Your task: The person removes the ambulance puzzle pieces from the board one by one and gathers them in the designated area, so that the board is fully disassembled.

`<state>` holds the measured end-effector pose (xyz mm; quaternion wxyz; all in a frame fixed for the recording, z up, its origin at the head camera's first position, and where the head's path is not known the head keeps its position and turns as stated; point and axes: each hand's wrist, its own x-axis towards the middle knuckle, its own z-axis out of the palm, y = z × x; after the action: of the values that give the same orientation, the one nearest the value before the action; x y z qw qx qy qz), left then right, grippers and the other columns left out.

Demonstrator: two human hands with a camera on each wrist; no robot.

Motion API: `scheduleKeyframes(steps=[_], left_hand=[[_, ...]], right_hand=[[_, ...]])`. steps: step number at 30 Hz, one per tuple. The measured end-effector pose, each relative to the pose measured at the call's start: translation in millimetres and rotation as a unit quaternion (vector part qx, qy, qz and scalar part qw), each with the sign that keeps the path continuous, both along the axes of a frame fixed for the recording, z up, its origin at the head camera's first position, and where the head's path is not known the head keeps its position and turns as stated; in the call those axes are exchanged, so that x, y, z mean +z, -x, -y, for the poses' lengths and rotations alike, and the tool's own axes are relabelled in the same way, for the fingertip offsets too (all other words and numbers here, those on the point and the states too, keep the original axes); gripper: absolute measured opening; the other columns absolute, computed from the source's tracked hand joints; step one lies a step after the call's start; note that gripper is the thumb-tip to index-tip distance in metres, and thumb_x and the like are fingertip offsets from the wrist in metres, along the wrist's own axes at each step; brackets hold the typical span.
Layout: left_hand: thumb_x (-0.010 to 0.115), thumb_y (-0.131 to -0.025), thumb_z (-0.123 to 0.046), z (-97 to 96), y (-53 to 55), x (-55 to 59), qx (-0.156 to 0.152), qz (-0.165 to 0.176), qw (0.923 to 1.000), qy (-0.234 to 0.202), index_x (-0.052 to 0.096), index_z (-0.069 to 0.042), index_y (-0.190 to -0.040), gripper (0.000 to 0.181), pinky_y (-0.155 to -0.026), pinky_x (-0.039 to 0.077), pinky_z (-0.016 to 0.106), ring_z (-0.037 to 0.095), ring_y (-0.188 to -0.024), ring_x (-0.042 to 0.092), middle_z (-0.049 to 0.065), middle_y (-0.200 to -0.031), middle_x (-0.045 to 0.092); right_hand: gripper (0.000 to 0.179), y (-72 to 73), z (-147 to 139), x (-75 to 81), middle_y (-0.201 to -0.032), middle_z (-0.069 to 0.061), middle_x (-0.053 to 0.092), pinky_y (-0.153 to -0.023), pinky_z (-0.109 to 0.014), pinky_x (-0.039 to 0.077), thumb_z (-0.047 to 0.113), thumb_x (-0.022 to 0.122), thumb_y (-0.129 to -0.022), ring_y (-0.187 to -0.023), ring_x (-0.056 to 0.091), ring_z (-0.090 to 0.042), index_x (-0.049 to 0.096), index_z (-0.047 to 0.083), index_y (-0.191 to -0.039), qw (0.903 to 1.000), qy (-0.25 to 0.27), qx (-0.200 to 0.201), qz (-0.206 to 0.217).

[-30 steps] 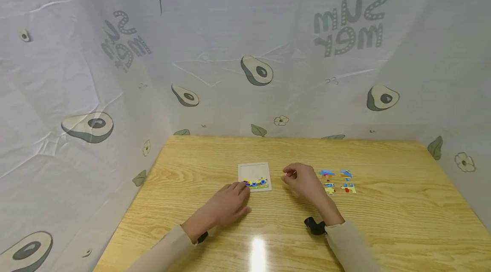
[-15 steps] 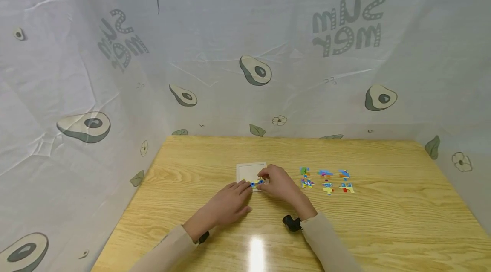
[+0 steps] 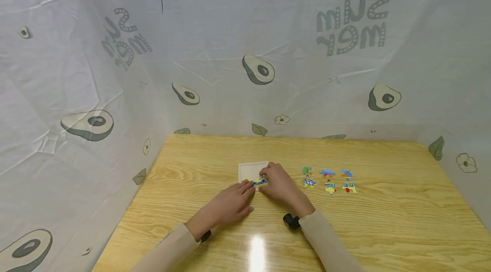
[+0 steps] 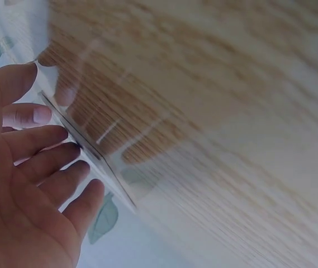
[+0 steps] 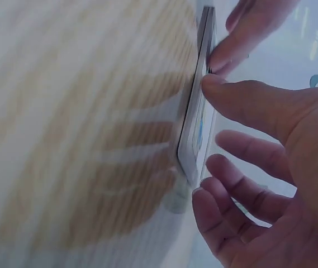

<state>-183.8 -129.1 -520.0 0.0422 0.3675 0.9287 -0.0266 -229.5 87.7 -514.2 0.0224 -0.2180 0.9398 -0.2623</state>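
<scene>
Left hand (image 3: pixel 233 204), fingers extended, at 7 o'clock on white tray (image 3: pixel 250 170) with picture pieces (image 3: pixel 263 181), right hand (image 3: pixel 279 183), thumb and fingers apart, at tray's 4 o'clock edge, six loose pieces (image 3: pixel 330 188) on tabletop (image 3: pixel 391 221) toward 3 o'clock.

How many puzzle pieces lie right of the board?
6: far-left piece, far-middle piece, far-right piece, near-left piece, near-middle piece, near-right piece. Others may be hidden.

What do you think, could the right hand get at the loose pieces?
Probably yes: the right hand is at the tray, and nothing visible stands between it and the loose pieces.
</scene>
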Motion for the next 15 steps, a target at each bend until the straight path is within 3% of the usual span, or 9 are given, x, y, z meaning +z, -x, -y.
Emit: scheduleKeyframes(steps=[15], left_hand=[[0.048, -0.111, -0.045, -7.7, 0.2, 1.4, -0.01, -0.005, 0.9999, -0.004, 0.043, -0.006, -0.16, 0.063, -0.13, 0.035, 0.039, 0.027, -0.158, 0.039, 0.011, -0.17, 0.04]], right_hand=[[0.032, 6.3, -11.0, 1.0, -0.108, -0.01, 0.064, -0.091, -0.043, 0.054, 0.024, 0.086, -0.089, -0.1, 0.057, -0.025, 0.075, 0.003, -0.11, 0.9995, -0.007, -0.002, 0.031]])
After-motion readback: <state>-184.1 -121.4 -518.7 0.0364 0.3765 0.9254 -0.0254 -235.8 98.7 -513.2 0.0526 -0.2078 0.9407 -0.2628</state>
